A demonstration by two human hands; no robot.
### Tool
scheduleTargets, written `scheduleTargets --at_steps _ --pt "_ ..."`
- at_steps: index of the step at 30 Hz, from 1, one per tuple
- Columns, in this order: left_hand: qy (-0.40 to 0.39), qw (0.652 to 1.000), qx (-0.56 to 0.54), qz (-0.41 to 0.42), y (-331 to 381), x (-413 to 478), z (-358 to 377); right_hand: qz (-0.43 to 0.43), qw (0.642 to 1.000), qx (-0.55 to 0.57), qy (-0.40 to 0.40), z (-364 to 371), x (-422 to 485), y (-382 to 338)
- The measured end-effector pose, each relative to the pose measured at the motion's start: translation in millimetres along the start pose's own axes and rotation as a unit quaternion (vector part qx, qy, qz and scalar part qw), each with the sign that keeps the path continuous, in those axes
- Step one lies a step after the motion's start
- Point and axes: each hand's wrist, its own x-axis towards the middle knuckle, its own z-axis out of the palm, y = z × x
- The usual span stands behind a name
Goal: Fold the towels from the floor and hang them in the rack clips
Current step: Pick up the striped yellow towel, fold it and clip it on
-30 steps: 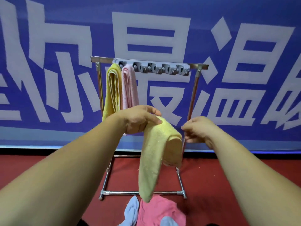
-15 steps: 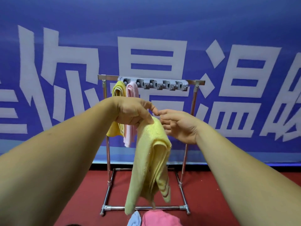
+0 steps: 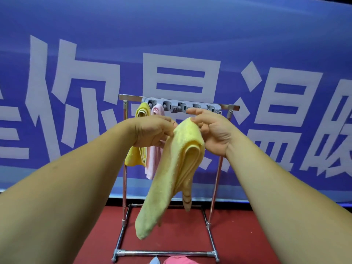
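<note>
L hand [image 3: 152, 133] and R hand [image 3: 216, 136] are up at frame ctr with the folded yellow towel [image 3: 177, 168] between them. L pinches its top edge from 9 o'clock. R fingers curl on the top fold from 2 o'clock, thumb lifted. The towel hangs toward 6, off the red floor [image 3: 247, 235]. At the 6 o'clock edge, floor pink towel [image 3: 177, 260] and blue towel [image 3: 155, 261]. Beyond is the rack [image 3: 124, 187], w/ the clip strip [image 3: 177, 107] at 12. Hung yellow towel [image 3: 133, 159] and hung pink towel [image 3: 152, 164] are at its 9 o'clock end. Blue banner [image 3: 76, 44] behind.

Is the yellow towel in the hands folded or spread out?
Folded: the yellow towel hangs doubled, its layered edges showing beside the right hand.
</note>
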Motion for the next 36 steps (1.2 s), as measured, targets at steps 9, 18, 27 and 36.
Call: scheduleTargets --at_steps 9,18,27,36 --pt "-0.048 0.997 -0.054 -0.002 -21.7 32.1 5.4 0.001 0.999 -0.011 0.053 -26.5 23.9 7.6" --pt "-0.043 0.997 -0.056 0.031 -12.6 98.3 -4.8 -0.014 0.997 0.026 0.067 -60.3 75.3 -1.3" --pt "0.027 0.995 -0.062 0.074 9.1 166.5 -29.5 -0.004 0.996 -0.002 0.088 -106.2 126.1 5.1" --pt "0.018 0.998 -0.018 0.051 18.6 209.4 -62.8 0.027 0.996 -0.072 0.040 -103.8 183.7 21.2"
